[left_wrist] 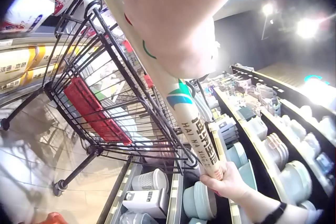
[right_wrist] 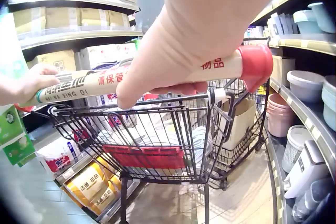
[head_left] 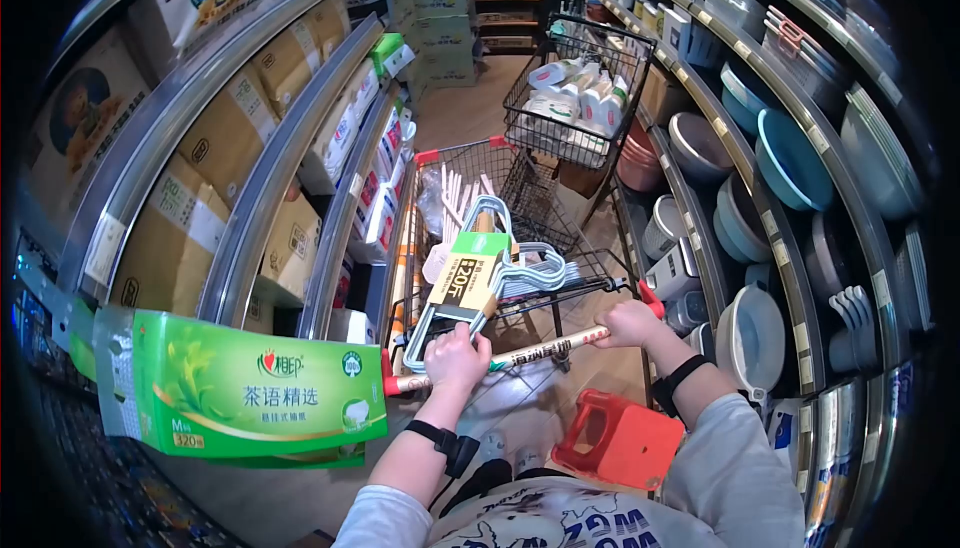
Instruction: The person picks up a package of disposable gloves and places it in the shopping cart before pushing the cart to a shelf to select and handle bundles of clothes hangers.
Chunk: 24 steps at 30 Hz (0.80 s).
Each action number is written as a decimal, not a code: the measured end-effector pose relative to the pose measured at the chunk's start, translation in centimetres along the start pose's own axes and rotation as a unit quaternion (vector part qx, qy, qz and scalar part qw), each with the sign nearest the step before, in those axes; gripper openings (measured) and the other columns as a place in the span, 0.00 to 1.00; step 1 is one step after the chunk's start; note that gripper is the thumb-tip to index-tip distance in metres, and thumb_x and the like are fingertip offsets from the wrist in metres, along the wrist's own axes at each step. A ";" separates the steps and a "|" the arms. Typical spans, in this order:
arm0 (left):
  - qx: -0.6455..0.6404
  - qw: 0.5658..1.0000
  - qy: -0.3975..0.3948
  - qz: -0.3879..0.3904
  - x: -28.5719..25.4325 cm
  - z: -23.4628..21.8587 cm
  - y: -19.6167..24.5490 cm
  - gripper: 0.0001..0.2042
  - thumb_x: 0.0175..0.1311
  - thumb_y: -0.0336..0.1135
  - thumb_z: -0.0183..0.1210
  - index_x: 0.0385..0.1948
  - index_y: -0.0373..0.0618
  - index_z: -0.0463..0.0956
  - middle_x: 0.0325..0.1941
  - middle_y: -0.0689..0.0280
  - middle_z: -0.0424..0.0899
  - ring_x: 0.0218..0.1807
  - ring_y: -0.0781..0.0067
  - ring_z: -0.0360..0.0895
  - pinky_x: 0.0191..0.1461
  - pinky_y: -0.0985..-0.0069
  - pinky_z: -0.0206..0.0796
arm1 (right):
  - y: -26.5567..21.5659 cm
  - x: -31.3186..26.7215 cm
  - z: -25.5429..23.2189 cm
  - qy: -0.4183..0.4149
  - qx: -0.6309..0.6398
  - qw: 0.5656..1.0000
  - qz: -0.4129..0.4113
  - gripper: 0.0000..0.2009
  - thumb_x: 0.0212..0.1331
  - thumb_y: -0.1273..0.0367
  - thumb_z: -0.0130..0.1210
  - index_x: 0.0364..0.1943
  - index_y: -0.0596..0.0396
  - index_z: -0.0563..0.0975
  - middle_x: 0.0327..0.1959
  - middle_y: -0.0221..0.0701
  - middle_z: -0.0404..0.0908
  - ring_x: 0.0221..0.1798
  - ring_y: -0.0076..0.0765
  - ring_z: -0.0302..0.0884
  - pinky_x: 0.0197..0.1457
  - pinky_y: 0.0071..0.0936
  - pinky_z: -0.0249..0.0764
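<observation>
My left hand point(head_left: 458, 356) grips the left part of the shopping cart's handle point(head_left: 540, 350), fingers wrapped over the bar. Further along, my right hand point(head_left: 634, 326) holds the same bar close to its red end cap point(head_left: 650, 300). In the right wrist view, the right hand point(right_wrist: 163, 66) covers part of the handle's printing, its thumb hanging below. Inside the black wire cart point(right_wrist: 152, 119) lie bundled pale blue hangers point(head_left: 488, 218) with a yellow, black and green label point(head_left: 465, 283). More pale hangers point(head_left: 545, 270) lie beside them.
A second cart point(head_left: 515, 113) with white bottles stands ahead, to the right. Shelves of basins point(head_left: 785, 158) line the right side; boxed goods point(head_left: 230, 118) line the left. A green tissue pack point(head_left: 260, 388) hangs near my left arm. A red plastic stool-like object point(head_left: 625, 438) is below the handle.
</observation>
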<state>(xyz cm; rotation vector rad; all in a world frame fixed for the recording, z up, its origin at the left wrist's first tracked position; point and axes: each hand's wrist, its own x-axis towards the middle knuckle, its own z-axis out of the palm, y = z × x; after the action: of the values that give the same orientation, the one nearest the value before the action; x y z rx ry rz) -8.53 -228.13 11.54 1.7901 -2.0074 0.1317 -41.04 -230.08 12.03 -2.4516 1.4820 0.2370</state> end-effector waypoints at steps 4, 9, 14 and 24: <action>-0.004 1.000 0.007 0.002 -0.3 -0.1 -0.4 0.10 0.49 0.41 0.55 0.18 0.46 0.70 0.15 0.59 0.77 0.20 0.59 0.76 0.30 0.63 0.68 | -0.5 -0.2 0.2 -0.003 0.001 1.000 0.017 0.22 0.46 0.44 0.55 0.25 0.49 0.77 0.21 0.37 0.80 0.27 0.47 0.79 0.31 0.42 0.74; -0.002 1.000 -0.016 0.003 -1.4 -1.4 -1.1 0.09 0.48 0.40 0.56 0.18 0.47 0.70 0.14 0.60 0.75 0.19 0.60 0.76 0.27 0.63 0.67 | -2.6 -1.8 0.3 -0.002 0.011 1.000 0.002 0.19 0.44 0.48 0.58 0.21 0.48 0.75 0.19 0.35 0.77 0.25 0.45 0.78 0.27 0.39 0.73; -0.025 0.999 -0.020 0.013 -2.8 -1.3 -2.0 0.09 0.47 0.40 0.56 0.17 0.48 0.69 0.12 0.62 0.73 0.17 0.61 0.74 0.25 0.65 0.66 | -3.6 -3.0 1.6 -0.021 0.043 0.999 -0.020 0.18 0.48 0.49 0.56 0.26 0.49 0.76 0.21 0.37 0.79 0.26 0.45 0.79 0.30 0.41 0.75; -0.011 0.996 -0.086 -0.009 -2.7 -3.0 -2.6 0.09 0.44 0.38 0.62 0.19 0.47 0.70 0.12 0.62 0.72 0.17 0.58 0.72 0.25 0.63 0.64 | -4.2 -2.4 0.2 -0.169 0.233 0.951 -0.116 0.24 0.57 0.46 0.49 0.32 0.56 0.73 0.25 0.46 0.79 0.30 0.55 0.78 0.35 0.46 0.74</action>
<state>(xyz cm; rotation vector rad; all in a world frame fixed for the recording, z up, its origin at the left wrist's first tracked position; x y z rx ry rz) -5.09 -224.97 12.57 1.8604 -2.1007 -0.0506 -38.45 -226.20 13.10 -2.0506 0.9641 0.2151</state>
